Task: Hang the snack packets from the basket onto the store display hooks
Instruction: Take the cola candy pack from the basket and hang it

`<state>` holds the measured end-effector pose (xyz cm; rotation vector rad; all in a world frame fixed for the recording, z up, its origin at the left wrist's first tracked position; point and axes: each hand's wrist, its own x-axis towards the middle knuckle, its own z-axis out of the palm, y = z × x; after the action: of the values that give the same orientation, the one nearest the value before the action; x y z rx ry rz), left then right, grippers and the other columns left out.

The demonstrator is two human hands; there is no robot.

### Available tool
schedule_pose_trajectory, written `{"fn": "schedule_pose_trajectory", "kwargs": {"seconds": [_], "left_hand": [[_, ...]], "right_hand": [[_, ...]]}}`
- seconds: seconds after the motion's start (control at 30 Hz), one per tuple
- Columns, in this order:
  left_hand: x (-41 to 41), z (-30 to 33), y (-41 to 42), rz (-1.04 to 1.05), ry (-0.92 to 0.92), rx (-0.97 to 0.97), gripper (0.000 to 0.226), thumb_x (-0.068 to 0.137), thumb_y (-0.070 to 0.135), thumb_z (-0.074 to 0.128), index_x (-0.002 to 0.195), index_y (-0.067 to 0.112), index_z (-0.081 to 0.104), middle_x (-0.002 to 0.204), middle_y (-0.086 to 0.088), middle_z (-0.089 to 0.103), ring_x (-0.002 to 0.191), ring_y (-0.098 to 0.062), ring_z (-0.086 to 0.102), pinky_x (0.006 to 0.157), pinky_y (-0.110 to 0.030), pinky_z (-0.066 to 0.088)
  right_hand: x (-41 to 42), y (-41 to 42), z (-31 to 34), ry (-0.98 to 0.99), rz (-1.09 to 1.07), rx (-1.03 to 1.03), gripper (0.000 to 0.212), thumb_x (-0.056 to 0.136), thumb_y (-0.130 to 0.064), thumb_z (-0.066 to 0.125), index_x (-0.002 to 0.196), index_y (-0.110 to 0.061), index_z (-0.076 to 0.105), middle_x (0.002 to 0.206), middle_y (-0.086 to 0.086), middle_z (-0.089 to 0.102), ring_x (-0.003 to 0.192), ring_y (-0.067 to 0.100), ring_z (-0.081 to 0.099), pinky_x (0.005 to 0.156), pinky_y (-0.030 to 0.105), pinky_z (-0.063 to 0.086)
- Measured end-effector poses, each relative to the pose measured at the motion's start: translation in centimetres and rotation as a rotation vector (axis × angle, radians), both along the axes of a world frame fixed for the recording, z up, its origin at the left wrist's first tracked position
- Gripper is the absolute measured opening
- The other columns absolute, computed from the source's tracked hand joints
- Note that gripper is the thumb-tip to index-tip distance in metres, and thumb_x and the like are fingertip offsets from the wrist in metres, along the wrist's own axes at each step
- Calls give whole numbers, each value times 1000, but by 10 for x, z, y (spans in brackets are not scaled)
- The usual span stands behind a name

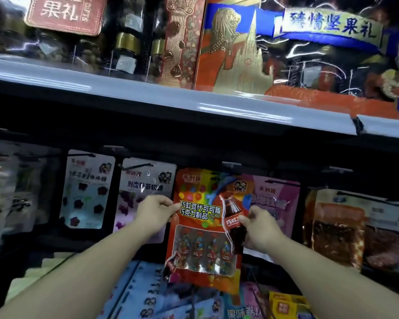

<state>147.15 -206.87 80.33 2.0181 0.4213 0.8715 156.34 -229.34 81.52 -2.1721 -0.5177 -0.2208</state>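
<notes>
A bright orange snack packet (202, 229) with a cola-bottle picture and a clear window of small bottles is held up against the hook row below the shelf. My left hand (153, 212) pinches its left edge near the middle. Its right edge is gripped by my right hand (259, 229) over the printed bottle. The packet's top reaches the height of a display hook (230, 165); I cannot tell whether it hangs on it. The basket is not in view.
Hanging packets flank it: a purple-candy packet (145, 180) and a flower-candy packet (88, 187) to the left, a pink packet (278, 196) and meat-snack packets (339, 229) to the right. A grey shelf edge (171, 100) with gift boxes runs above. More packets (143, 293) lie below.
</notes>
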Motion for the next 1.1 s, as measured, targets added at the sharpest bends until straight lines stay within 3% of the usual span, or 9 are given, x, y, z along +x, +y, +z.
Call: {"fn": "schedule_pose_trajectory", "kwargs": {"seconds": [0.1,0.2,0.27,0.4,0.57,0.87,0.93,1.03,1.1], "left_hand": [[3,-3,-2,51,19,66,22,85,39,68,74,20,70,74,2,74,79,-17,69,81,-33,56],[-10,-6,-5,73,22,129,34,85,40,68,106,14,68,97,-1,74,95,-18,67,87,-29,53],[-29,-8,-5,126,68,283,43,86,46,64,119,19,61,108,4,69,101,-16,64,83,-28,52],[-68,-19,-4,214,258,663,41,88,57,51,119,32,57,109,8,68,95,-19,65,71,-31,54],[-104,-35,-18,157,337,891,38,94,51,45,125,30,54,107,9,67,88,-18,64,63,-29,54],[-171,-109,-66,96,469,911,35,91,51,49,113,28,62,103,6,71,95,-23,66,73,-34,55],[-184,-134,-81,87,509,915,34,92,52,48,110,28,64,100,3,71,92,-24,66,69,-32,54],[-198,-178,-105,23,584,858,34,94,51,45,110,28,63,99,1,71,87,-24,66,65,-33,56],[-206,-211,-123,-7,666,815,33,95,50,43,109,28,63,98,2,70,85,-23,65,64,-33,56]], "right_hand": [[4,0,0,-41,-38,-29,26,95,-29,55,96,-3,56,93,15,67,86,29,63,71,33,45],[-1,-9,-2,-55,-116,-49,29,91,-37,58,89,-8,54,84,13,66,81,31,66,72,38,55],[-11,-20,-5,-94,-172,-133,27,92,-37,57,89,-11,50,84,11,62,80,30,63,69,35,51],[-52,-46,-3,-227,-122,-389,19,96,-32,49,92,-15,45,85,8,56,75,28,52,62,31,41],[-112,-73,-22,-432,-1,-833,19,99,-35,38,108,-17,41,101,9,60,73,28,49,56,33,37],[-177,-105,-95,-395,89,-993,29,98,-32,35,120,-15,44,114,10,59,99,34,60,66,34,43],[-186,-112,-119,-409,170,-1081,31,99,-28,34,127,-17,41,114,11,59,91,30,59,63,33,45],[-196,-123,-157,-496,343,-1247,38,101,-20,32,139,-16,33,106,8,59,65,19,43,47,26,22],[-197,-130,-188,-516,449,-1273,37,101,-19,34,137,-17,35,94,5,56,68,22,47,49,28,27]]}}
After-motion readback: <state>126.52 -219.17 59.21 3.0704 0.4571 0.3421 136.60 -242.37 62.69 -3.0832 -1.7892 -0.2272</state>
